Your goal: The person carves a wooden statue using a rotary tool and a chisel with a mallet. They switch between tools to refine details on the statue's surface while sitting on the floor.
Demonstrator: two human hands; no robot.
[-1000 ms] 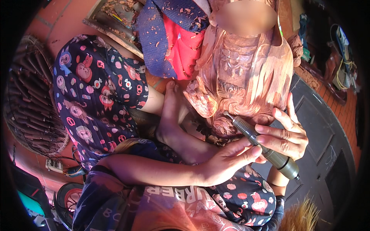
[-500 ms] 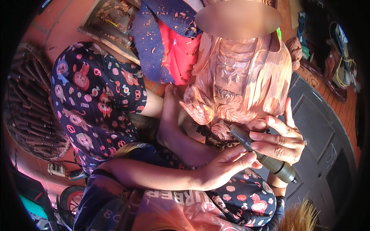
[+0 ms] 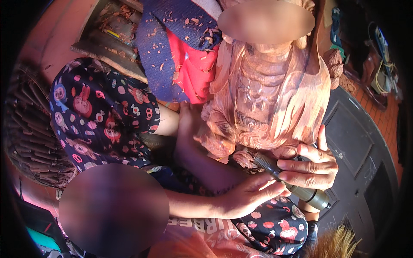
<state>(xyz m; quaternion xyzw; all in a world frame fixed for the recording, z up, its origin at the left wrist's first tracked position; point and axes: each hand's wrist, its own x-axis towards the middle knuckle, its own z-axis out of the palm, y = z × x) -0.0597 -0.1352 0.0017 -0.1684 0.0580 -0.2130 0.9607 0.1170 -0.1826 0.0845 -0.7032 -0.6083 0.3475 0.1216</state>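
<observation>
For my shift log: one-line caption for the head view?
Right hand grips a rotary carving tool against a wooden statue, left hand steadying it.
</observation>
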